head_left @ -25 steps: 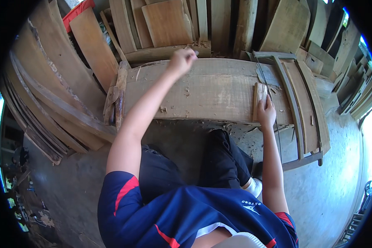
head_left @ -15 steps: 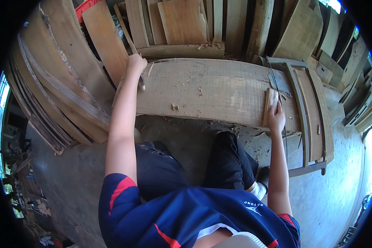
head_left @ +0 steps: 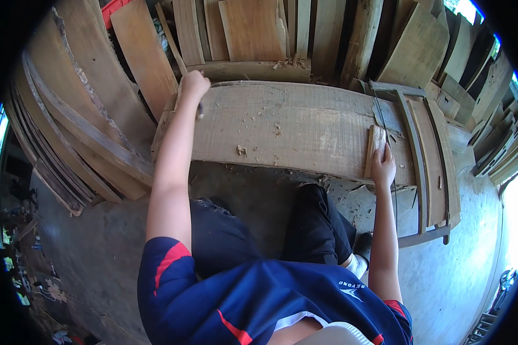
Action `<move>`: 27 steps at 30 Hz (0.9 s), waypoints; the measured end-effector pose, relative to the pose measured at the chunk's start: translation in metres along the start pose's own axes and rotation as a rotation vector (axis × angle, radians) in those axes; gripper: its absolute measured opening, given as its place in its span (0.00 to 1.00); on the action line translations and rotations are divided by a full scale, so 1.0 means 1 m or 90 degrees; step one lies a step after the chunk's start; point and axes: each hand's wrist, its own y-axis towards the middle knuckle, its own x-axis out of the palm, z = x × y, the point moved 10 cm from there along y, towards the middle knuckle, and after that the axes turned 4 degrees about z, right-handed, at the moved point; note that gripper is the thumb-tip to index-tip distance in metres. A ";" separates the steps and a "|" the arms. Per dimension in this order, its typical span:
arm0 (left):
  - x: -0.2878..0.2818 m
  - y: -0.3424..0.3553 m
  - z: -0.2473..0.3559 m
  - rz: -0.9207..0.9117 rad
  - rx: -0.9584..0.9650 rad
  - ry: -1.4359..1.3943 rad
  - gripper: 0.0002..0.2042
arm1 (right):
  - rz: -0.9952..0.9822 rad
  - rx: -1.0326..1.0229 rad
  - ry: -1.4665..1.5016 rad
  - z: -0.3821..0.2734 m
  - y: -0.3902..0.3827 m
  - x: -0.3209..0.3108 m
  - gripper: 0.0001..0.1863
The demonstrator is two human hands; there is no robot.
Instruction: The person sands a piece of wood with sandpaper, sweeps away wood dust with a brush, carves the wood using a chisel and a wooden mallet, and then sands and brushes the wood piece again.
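My left hand (head_left: 194,86) is closed at the far left end of a wide rough plank (head_left: 282,121), with a small stick-like tool (head_left: 200,113) showing below the fingers; its exact kind is unclear. My right hand (head_left: 384,165) grips a short light wooden block (head_left: 376,137) that lies on the plank's right part. A wooden frame (head_left: 412,132), like a bow saw, rests across the right end, its thin dark line passing beside the block and my right hand. Wood shavings (head_left: 242,150) are scattered on the plank.
Upright boards (head_left: 253,29) lean behind the plank, with curved slats (head_left: 86,161) at the left and stacked offcuts (head_left: 489,98) at the right. A log (head_left: 247,70) lies behind the plank. My legs (head_left: 322,224) are below its front edge, over a concrete floor (head_left: 454,276).
My left hand moved from above the plank's middle leftward to its left end, then shifted slightly right. My right hand stays on the block.
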 end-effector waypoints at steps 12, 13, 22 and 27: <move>0.007 -0.038 0.027 -0.235 -0.044 0.135 0.12 | 0.009 0.005 -0.013 0.007 0.000 -0.003 0.26; 0.033 -0.061 0.035 -0.350 -0.080 0.149 0.11 | 0.015 0.010 -0.023 0.015 0.001 -0.007 0.26; -0.017 -0.035 0.054 -0.175 -0.151 -0.687 0.11 | 0.016 -0.001 -0.001 0.004 -0.001 -0.002 0.26; -0.018 -0.135 0.128 -0.744 0.182 -0.386 0.13 | 0.015 0.010 0.008 0.006 -0.001 -0.003 0.26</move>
